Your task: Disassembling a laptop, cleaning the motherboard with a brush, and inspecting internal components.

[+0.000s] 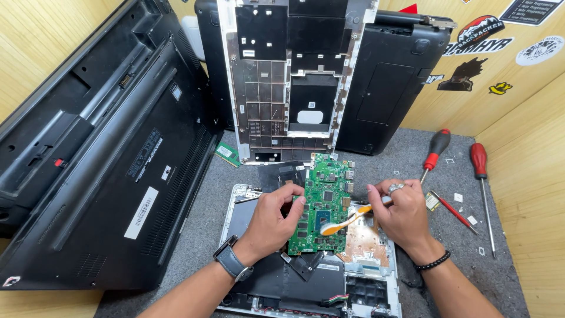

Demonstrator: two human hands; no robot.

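Left hand (272, 221) pinches the green circuit board (322, 203) by its left edge, fingers curled tight on it, board tilted up over the opened laptop base (312, 282). Right hand (403, 215) at 3 o'clock, fingers clamped on a brush w/ orange handle (347, 221), head on the chip, bristles hard to make out. Two red screwdrivers (479, 176) lie at 2 o'clock, apart. Black laptop (106, 176) crowds the 9 o'clock side; open mat toward 4.

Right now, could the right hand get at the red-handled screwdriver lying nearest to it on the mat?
Probably yes. The right hand holds an orange brush over the green circuit board, so it would need to free its grip first. The red-handled screwdriver lies just beyond it on the grey mat, with nothing between.
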